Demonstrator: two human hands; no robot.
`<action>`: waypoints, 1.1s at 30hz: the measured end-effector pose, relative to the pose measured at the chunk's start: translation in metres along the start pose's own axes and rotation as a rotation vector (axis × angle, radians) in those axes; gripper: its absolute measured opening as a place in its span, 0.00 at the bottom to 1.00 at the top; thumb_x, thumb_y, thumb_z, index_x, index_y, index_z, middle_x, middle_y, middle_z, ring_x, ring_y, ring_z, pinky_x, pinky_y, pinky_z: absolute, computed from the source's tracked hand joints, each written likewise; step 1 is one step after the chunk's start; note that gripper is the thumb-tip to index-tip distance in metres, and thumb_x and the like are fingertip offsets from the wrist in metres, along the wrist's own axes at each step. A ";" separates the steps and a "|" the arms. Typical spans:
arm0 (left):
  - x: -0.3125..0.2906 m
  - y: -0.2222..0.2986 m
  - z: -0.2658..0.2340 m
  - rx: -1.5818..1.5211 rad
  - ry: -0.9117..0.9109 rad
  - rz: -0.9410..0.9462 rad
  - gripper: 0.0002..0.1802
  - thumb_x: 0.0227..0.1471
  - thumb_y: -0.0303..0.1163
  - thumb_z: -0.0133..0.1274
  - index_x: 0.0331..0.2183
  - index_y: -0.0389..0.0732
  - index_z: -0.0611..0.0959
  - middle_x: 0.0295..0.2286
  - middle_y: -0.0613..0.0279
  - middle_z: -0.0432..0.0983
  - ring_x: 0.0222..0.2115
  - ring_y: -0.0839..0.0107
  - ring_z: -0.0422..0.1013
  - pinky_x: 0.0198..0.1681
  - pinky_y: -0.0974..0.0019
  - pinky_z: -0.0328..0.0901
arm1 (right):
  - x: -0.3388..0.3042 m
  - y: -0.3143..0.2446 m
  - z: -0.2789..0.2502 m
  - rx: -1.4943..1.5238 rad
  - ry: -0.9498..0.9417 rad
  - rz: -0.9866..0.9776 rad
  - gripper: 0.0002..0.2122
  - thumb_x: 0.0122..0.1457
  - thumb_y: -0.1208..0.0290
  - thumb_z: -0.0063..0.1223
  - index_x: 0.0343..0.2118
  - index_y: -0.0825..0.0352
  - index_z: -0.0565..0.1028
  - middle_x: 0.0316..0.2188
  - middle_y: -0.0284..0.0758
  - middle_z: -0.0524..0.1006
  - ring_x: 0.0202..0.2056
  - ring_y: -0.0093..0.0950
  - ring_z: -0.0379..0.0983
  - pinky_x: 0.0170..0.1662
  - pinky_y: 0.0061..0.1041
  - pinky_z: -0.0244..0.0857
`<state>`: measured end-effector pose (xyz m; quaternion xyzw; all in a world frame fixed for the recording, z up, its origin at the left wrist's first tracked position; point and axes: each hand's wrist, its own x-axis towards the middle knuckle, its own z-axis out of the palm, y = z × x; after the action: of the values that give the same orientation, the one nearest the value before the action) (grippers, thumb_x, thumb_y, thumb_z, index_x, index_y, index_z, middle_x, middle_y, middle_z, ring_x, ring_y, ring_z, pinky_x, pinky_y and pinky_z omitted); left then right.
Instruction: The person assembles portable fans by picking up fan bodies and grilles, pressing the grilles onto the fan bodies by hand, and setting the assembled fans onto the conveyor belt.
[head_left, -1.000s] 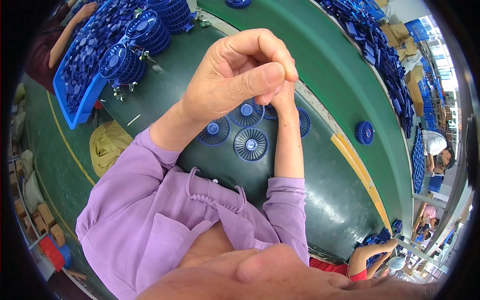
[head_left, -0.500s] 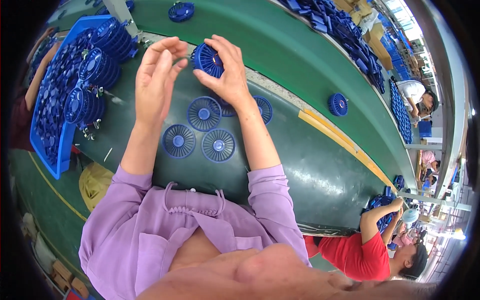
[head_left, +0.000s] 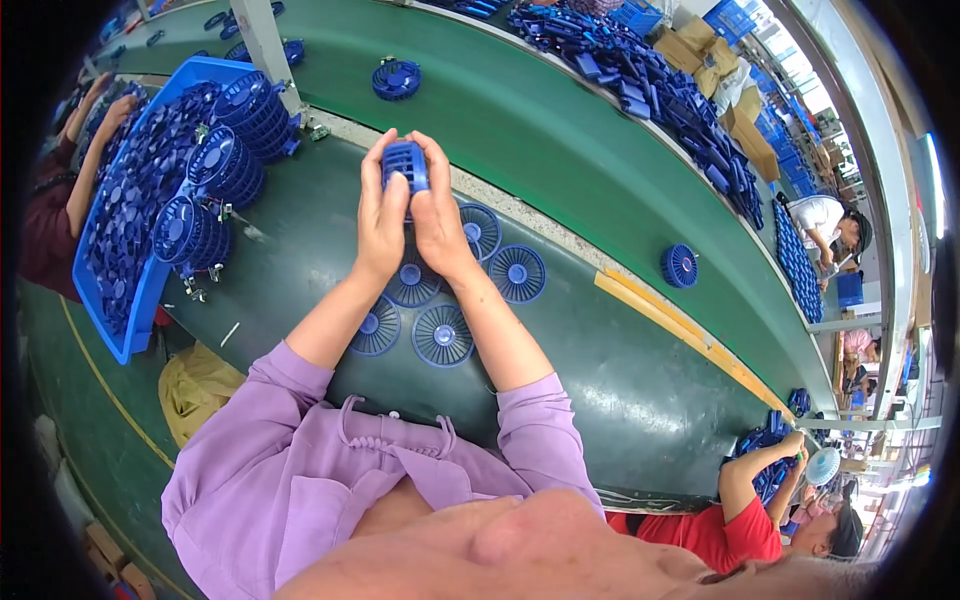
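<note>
Held upright between my two hands is a blue round fan housing (head_left: 405,160) with slotted sides. My left hand (head_left: 378,220) presses on its left side, thumb over the near face. My right hand (head_left: 440,222) closes on the opposite side with its fingers along the edge. Part of the housing is hidden by both palms. Beneath my wrists, several flat blue round grilles lie on the dark green table, among them a front grille (head_left: 443,337) and a right-hand grille (head_left: 518,274). My forearms partly cover other grilles.
At left, a blue bin (head_left: 143,305) holds many small blue parts, with stacked blue housings (head_left: 225,165) beside it. Beyond the table runs a green belt (head_left: 560,170) carrying a single housing (head_left: 679,265). A wooden strip (head_left: 680,330) lines the edge. A red-sleeved co-worker (head_left: 752,530) works at right.
My left hand, apart from the housing before, now presses against it. The housing has been turned edge-on and both hands are together. The whole view has shifted slightly.
</note>
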<state>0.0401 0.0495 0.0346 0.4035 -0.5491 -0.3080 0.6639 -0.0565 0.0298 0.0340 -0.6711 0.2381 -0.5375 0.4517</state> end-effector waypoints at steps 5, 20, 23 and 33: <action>0.001 -0.011 -0.009 0.525 0.031 0.425 0.37 0.53 0.49 0.47 0.56 0.33 0.63 0.52 0.48 0.62 0.53 0.55 0.59 0.58 0.56 0.51 | -0.002 0.011 0.008 0.527 0.048 0.220 0.28 0.67 0.47 0.27 0.60 0.63 0.56 0.53 0.37 0.65 0.54 0.28 0.62 0.58 0.27 0.54; 0.022 0.024 -0.021 0.416 -0.197 0.411 0.30 0.52 0.36 0.48 0.54 0.32 0.66 0.52 0.45 0.62 0.54 0.53 0.59 0.58 0.56 0.52 | 0.022 0.000 -0.054 0.825 0.097 0.394 0.31 0.62 0.42 0.37 0.58 0.62 0.60 0.49 0.39 0.70 0.48 0.33 0.70 0.49 0.40 0.68; 0.020 0.049 -0.013 -0.111 -0.337 0.047 0.17 0.55 0.27 0.47 0.46 0.35 0.74 0.33 0.55 0.77 0.36 0.68 0.73 0.45 0.65 0.64 | 0.020 0.020 -0.102 1.146 0.279 0.404 0.34 0.55 0.35 0.40 0.56 0.58 0.64 0.55 0.46 0.66 0.52 0.48 0.66 0.52 0.59 0.59; 0.030 0.073 0.026 -0.953 -1.005 0.028 0.14 0.59 0.32 0.47 0.45 0.35 0.77 0.40 0.57 0.75 0.41 0.72 0.73 0.47 0.68 0.64 | -0.006 0.063 -0.149 1.148 0.473 0.388 0.35 0.55 0.34 0.40 0.56 0.57 0.65 0.56 0.43 0.66 0.56 0.44 0.60 0.58 0.54 0.50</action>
<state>0.0187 0.0541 0.1149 -0.1310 -0.6000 -0.6566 0.4378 -0.1876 -0.0475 -0.0213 -0.1316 0.1229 -0.6212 0.7627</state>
